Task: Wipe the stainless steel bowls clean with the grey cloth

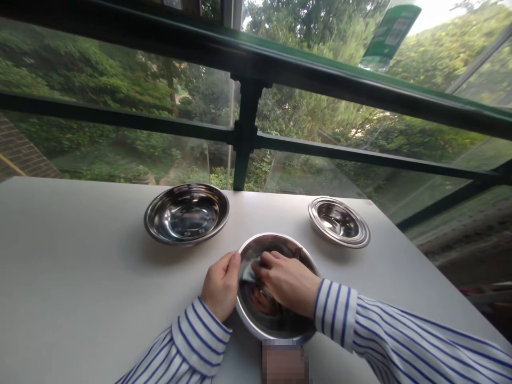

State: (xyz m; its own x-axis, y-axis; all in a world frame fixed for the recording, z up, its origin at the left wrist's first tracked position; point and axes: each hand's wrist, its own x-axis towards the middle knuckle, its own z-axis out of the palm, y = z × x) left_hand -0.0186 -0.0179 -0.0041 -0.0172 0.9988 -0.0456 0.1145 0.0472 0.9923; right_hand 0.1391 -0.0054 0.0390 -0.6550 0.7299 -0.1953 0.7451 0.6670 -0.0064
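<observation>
A shiny steel bowl (256,325) stands on the white table in front of me. My left hand (222,282) is closed on its left rim, thumb on top. Inside the bowl is my right hand (286,280), its fingers curled down against the inner left wall. A pale, bluish patch shows by those fingertips; whether it is a cloth or a reflection I cannot tell. The bowl's inner surface mirrors the hand, and the right wrist covers part of the right rim.
A wider steel basin (187,237) sits at the back left of the white table (80,277). Smaller stacked steel bowls (362,234) stand at the back right. Behind runs a dark green railing (245,128) with a green-labelled bottle (390,34) on it. A pixelated patch hides the near edge.
</observation>
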